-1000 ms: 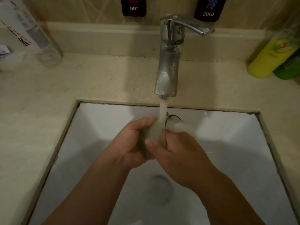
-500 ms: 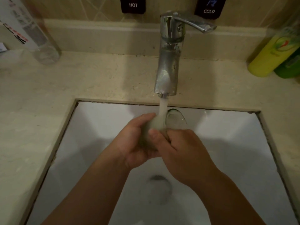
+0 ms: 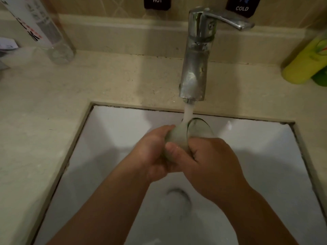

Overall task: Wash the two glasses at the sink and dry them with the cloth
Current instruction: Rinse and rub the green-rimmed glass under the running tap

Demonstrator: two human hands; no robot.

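Rinsing a glass under the running tap.

My left hand (image 3: 154, 152) and right hand (image 3: 208, 161) together clasp the glass (image 3: 187, 137) over the sink (image 3: 109, 138), mouth tilted toward one o'clock, seemingly; the faucet (image 3: 194, 68) stands at twelve.

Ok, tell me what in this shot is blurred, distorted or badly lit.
Head view: dim, warm lighting; the hands cast soft shadows across the white basin. The glass, in the grip of the left hand and right hand, blurs into the milky water stream. Wide-angle distortion leans the clear bottle and yellow bottle outward. A mild highlight sits on the chrome faucet.
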